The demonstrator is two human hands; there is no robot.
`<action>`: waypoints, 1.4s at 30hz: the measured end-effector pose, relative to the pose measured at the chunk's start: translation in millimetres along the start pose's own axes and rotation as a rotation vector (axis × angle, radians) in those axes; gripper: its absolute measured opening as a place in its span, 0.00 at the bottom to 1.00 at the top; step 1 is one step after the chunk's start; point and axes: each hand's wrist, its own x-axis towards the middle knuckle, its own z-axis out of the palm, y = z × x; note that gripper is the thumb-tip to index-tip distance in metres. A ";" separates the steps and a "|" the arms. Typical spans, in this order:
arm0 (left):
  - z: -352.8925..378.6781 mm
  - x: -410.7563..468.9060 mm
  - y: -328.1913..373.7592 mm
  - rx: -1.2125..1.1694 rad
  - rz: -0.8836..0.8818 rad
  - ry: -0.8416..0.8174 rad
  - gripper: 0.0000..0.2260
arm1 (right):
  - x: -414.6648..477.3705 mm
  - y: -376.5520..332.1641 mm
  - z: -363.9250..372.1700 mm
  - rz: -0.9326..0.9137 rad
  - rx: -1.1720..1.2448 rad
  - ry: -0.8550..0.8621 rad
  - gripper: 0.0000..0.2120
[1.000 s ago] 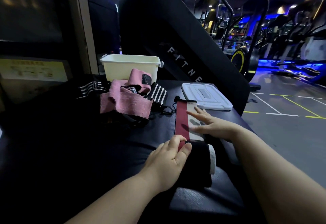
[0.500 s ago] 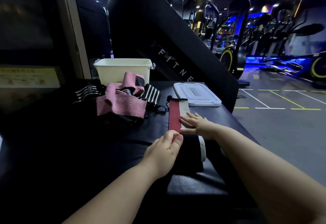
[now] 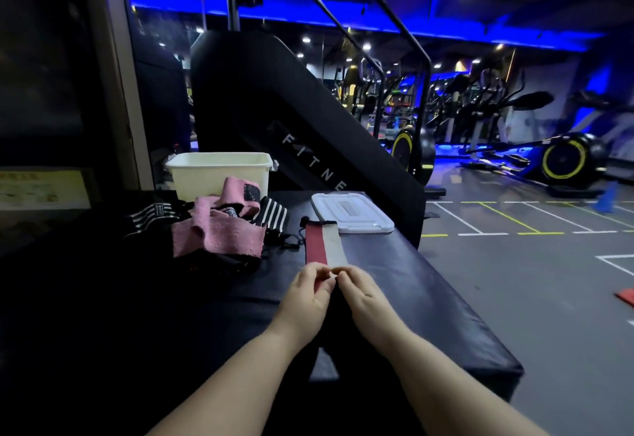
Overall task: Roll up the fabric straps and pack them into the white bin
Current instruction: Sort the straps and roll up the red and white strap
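A red-and-white strap [image 3: 324, 243] lies flat and lengthwise on the black padded bench [image 3: 429, 284], with a black loop at its far end. My left hand [image 3: 308, 293] and my right hand [image 3: 362, 293] sit side by side on its near part, fingers curled over the fabric at the rolled portion. The roll itself is hidden under both hands. A heap of pink straps [image 3: 219, 233] and black-and-white striped straps [image 3: 272, 214] lies to the left. Behind the heap stands the white bin [image 3: 219, 169], open at the top.
The bin's white lid [image 3: 351, 212] lies flat on the bench, just right of the strap's far end. A big black fitness machine [image 3: 274, 109] rises behind the bench. The bench's right edge drops to the grey gym floor [image 3: 514, 281].
My right hand came back from the flat strap to join the left at the roll. Both hands now curl over it, farther up the strap. The camera tilted upward.
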 end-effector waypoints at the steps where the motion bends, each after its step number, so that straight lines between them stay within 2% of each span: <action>1: -1.7 1.8 0.0 -0.032 -0.017 -0.030 0.08 | 0.3 -0.8 0.2 0.017 -0.031 0.011 0.13; 4: -6.0 4.8 1.9 -0.061 -0.062 -0.131 0.07 | -2.6 -4.9 -4.7 0.079 -0.001 -0.007 0.05; 6: -7.6 6.3 5.2 -0.048 -0.066 -0.149 0.09 | -3.9 -7.3 -14.4 0.126 0.093 -0.117 0.04; 8: -9.6 9.2 8.6 -0.052 -0.087 -0.139 0.09 | -4.0 -1.2 -29.3 0.103 0.060 -0.211 0.11; 11: -11.6 15.1 14.2 -0.066 -0.120 -0.107 0.10 | -3.0 9.3 -45.5 0.002 -0.213 -0.252 0.28; 12: -10.8 16.1 14.6 -0.073 -0.130 -0.094 0.10 | -4.0 9.6 -45.2 -0.025 -0.264 -0.249 0.33; 14: -8.5 16.3 11.9 -0.082 -0.153 -0.056 0.08 | -5.6 11.4 -40.9 -0.065 -0.294 -0.191 0.35; 17: -8.6 10.8 6.2 -0.097 -0.112 -0.027 0.06 | -6.4 13.9 -37.4 -0.094 -0.297 -0.131 0.33; 19: -9.8 7.6 2.8 -0.129 -0.053 -0.065 0.07 | -6.5 14.2 -38.8 -0.076 -0.284 -0.117 0.29; 22: -10.1 2.5 -0.9 -0.076 -0.028 -0.160 0.21 | -10.1 9.3 -39.6 -0.054 -0.217 -0.107 0.22; 24: -8.4 1.0 -0.9 0.016 -0.020 -0.144 0.27 | -14.9 5.4 -38.6 -0.033 -0.170 -0.111 0.20; 27: -8.9 0.0 3.7 0.120 -0.019 -0.102 0.26 | -17.7 6.0 -38.2 0.018 -0.024 -0.110 0.16; 30: -8.0 0.9 3.4 0.121 -0.012 -0.065 0.23 | -18.2 1.8 -37.8 0.025 -0.059 -0.097 0.11; 34: -7.7 -1.8 6.1 0.090 -0.040 -0.033 0.19 | -19.2 3.2 -36.4 -0.014 -0.118 -0.090 0.15; 37: -8.5 -2.0 8.4 0.092 -0.056 -0.002 0.22 | -21.0 5.2 -35.7 -0.024 -0.129 -0.104 0.20; 42: -8.8 -2.7 7.2 0.021 -0.059 -0.028 0.30 | -24.3 0.7 -35.8 0.011 0.039 -0.140 0.15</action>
